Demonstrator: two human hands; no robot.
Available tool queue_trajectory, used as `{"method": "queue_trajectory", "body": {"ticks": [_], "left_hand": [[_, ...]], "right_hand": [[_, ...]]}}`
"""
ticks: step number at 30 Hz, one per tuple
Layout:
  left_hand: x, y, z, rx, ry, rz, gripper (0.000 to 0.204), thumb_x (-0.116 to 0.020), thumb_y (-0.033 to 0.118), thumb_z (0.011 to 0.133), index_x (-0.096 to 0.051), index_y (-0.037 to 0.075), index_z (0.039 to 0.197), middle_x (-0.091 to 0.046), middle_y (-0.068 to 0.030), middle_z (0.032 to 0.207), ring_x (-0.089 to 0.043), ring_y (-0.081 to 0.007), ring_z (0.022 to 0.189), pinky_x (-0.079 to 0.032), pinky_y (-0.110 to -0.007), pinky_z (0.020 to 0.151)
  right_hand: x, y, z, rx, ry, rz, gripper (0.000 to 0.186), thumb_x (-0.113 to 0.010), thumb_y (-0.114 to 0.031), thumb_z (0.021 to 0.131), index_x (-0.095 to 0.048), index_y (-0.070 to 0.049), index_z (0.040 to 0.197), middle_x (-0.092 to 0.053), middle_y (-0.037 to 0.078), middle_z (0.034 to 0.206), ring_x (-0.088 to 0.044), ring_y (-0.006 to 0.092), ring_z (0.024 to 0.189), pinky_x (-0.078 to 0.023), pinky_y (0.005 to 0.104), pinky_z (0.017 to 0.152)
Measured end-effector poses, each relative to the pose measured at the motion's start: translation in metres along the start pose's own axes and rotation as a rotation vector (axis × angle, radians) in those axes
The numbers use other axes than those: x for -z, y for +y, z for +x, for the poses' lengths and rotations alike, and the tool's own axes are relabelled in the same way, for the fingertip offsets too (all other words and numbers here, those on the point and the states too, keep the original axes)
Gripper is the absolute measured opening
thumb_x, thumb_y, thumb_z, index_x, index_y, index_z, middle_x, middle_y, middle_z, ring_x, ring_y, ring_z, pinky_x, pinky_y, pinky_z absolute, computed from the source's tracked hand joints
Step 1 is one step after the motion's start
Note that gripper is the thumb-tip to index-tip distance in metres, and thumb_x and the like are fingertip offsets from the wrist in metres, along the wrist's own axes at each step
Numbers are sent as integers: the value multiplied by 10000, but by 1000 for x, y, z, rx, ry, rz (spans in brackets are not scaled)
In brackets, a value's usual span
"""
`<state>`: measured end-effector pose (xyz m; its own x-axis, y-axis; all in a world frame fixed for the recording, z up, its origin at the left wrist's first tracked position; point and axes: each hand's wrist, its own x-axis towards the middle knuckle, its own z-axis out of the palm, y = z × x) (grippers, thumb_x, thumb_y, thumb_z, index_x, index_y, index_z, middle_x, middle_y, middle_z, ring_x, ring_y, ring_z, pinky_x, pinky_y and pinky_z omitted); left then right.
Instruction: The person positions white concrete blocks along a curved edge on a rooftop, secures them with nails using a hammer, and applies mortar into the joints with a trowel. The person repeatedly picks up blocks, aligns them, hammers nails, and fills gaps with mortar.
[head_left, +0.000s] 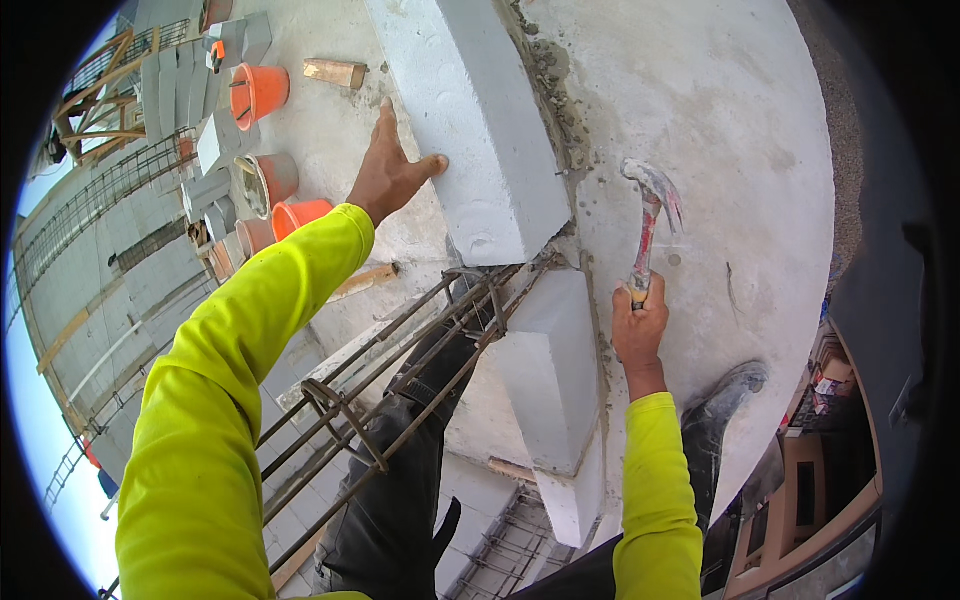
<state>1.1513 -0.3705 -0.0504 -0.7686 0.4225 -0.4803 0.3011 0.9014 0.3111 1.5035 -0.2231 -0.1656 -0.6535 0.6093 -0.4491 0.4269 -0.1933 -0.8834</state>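
Orange buckets (pixel 268 91), wooden offcut (pixel 332 73)

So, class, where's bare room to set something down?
Widest: the slab beyond the hammer, between the white block and the slab's curved edge. A smaller patch lies between the left hand and upper orange bucket. Crowded: the grey blocks and buckets at left, and the rebar cage.

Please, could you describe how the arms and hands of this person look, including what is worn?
The sleeves are long, bright yellow-green and creased, without visible markings. The left hand and right hand are bare and ungloved.
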Motion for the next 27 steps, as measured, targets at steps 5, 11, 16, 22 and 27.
{"method": "queue_trajectory", "body": {"ticks": [5, 11, 16, 22, 27], "left_hand": [[8, 16, 5, -275, 90, 610, 1129, -841, 277, 733, -128, 193, 1605, -136, -281, 1620, -115, -460, 1507, -171, -568, 1204], [10, 22, 3, -292, 11, 514, 1053, -819, 196, 760, -185, 207, 1600, -131, -245, 1638, -148, -427, 1512, -200, -528, 1211], [10, 18, 5, -294, -5, 536, 1026, -798, 263, 793, -171, 193, 1601, -146, -272, 1625, -176, -436, 1505, -204, -588, 1185], [11, 23, 4, -308, -11, 618, 1016, -780, 281, 815, -150, 150, 1602, -149, -283, 1620, -180, -436, 1504, -194, -604, 1184], [10, 22, 5, -282, -18, 656, 1022, -783, 238, 812, -143, 148, 1604, -140, -269, 1629, -171, -415, 1512, -193, -577, 1197]], "right_hand": [[-26, 2, 13, -24, -201, -190, 234, -651, -86, 901, -538, -7, 1089, -641, 167, 761, -652, 338, 661, -502, 420, 610], [-31, -4, 16, 161, 21, 118, 205, -648, -87, 879, -534, -4, 1027, -628, 213, 728, -638, 402, 660, -496, 448, 592], [-27, 4, 31, 55, -180, -169, 168, -659, -69, 890, -539, -12, 992, -634, 154, 706, -641, 294, 601, -495, 377, 570], [-29, 17, 29, 123, 45, 135, 179, -655, -79, 875, -547, -18, 1004, -639, 178, 717, -646, 346, 608, -505, 399, 575], [-28, 26, 34, 21, -157, -184, 189, -674, -70, 861, -551, -21, 997, -634, 155, 699, -644, 301, 600, -508, 376, 585]]}}
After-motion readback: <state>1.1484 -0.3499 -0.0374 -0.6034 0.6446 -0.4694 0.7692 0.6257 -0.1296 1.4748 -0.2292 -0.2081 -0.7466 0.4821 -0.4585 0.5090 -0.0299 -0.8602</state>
